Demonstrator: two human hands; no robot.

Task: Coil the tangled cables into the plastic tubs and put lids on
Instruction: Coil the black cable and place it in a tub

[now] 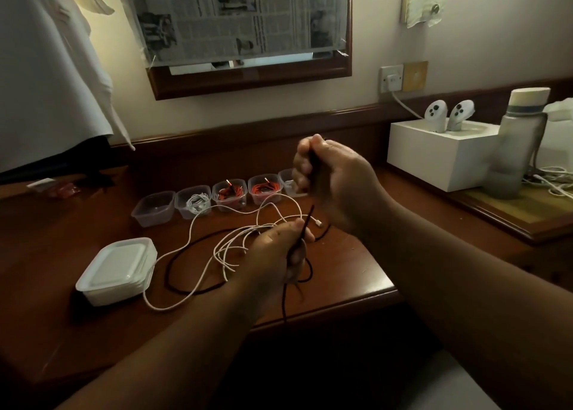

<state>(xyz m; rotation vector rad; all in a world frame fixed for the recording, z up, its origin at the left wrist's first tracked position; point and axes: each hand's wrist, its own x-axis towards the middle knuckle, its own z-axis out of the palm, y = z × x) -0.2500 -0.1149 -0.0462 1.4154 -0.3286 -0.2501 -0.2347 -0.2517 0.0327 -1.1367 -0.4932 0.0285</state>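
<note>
Dark cable (183,256): long loop lies on the wooden desk (347,264), the rest rises into both hands. Left hand (280,251) is low over the desk, fingers curled round a strand of it; end of the strand pokes up past the fingertips. Right hand (328,180) is higher and further back, clenched in a fist round another part of the same cable, thin dark line showing between the fingers. A length hangs off the front edge of the desk below the left hand.

White cable (229,245): tangled with the dark one, several loops bunched just left of the left hand, seemingly passing under its fingers; can't tell if it's actually gripped. One run curves out toward the stack of lids (117,268), which sits at the left front of the desk, and touches or passes just beside it. White connector end (318,223) lies between the two hands.

Tubs: five clear ones in a row behind the tangle, all uncovered. Leftmost tub (153,208) shows no cable. Second tub (193,205) has a white coil. Third tub (230,196) and fourth tub (265,191) have orange-red coils. Fifth tub (290,183) is partly hidden by the right hand, something white inside.

Right side: white box (440,158) with two controllers (448,115) standing in it, grey bottle (517,149) beside it, more white cord behind the bottle. Wall socket (391,78) above with a plug in it. Framed mirror (248,34) covered with newspaper on the wall.
</note>
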